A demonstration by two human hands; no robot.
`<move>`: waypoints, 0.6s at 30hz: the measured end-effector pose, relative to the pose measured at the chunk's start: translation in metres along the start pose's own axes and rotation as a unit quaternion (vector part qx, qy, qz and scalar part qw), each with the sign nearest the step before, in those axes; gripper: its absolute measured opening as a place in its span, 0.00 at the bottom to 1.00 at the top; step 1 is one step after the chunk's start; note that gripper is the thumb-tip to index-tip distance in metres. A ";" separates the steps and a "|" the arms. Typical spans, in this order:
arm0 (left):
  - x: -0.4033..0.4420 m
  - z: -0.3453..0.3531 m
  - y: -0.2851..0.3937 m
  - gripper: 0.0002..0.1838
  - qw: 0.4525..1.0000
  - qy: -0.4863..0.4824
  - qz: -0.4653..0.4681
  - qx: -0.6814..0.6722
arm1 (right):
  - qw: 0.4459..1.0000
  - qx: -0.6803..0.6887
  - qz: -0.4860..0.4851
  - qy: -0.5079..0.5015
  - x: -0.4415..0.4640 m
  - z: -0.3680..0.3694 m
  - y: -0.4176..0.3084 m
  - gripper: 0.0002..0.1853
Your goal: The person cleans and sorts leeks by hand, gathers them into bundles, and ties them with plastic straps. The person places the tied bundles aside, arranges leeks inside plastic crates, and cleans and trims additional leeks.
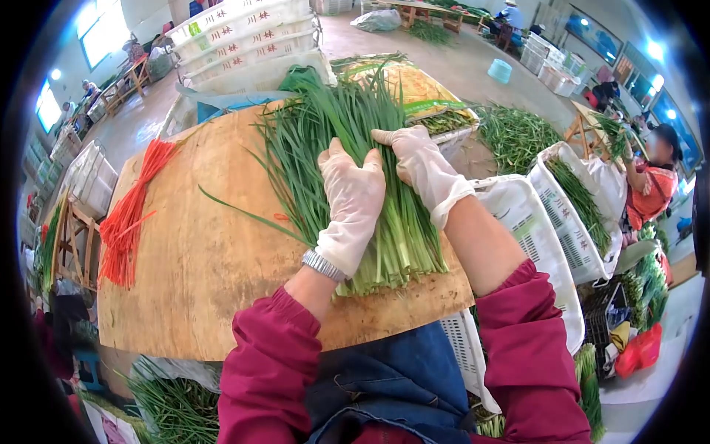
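Observation:
A thick pile of garlic chives lies on the wooden board, cut pale ends toward me and dark leaves pointing away. My left hand, in a thin white glove and with a metal watch at the wrist, is closed on chives in the middle of the pile. Gloved the same way, my right hand grips leaves at the right side of the pile. Some of its fingers are hidden among the leaves. Left of the pile, one loose chive stalk rests on the board, beside a small red tie.
Red ties lie bunched at the left of the wooden board. White crates are stacked beyond it. More white crates and heaped greens stand at right, where another person handles greens.

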State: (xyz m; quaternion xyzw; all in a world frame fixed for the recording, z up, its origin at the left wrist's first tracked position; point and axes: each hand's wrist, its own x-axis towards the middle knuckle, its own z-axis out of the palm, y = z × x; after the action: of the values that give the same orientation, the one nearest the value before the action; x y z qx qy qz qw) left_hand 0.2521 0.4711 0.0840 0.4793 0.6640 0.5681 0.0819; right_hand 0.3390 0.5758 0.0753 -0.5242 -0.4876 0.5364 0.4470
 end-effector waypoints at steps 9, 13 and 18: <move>-0.001 -0.031 -0.006 0.27 0.968 -0.044 0.218 0.113 | 0.997 0.011 -0.049 0.051 -0.051 0.016 -0.007 0.13; -0.001 -0.033 -0.016 0.24 0.964 -0.106 0.242 0.018 | 0.997 0.031 -0.061 0.037 -0.066 0.019 -0.007 0.12; -0.014 -0.041 -0.027 0.26 0.948 -0.182 0.258 -0.035 | 0.981 -0.009 -0.135 0.139 -0.059 0.024 0.006 0.16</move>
State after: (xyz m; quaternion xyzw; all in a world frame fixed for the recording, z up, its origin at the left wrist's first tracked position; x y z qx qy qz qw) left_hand 0.2178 0.4355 0.0693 0.7265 0.4706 0.4959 0.0688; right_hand 0.3181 0.5150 0.0760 -0.5270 -0.4919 0.3884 0.5740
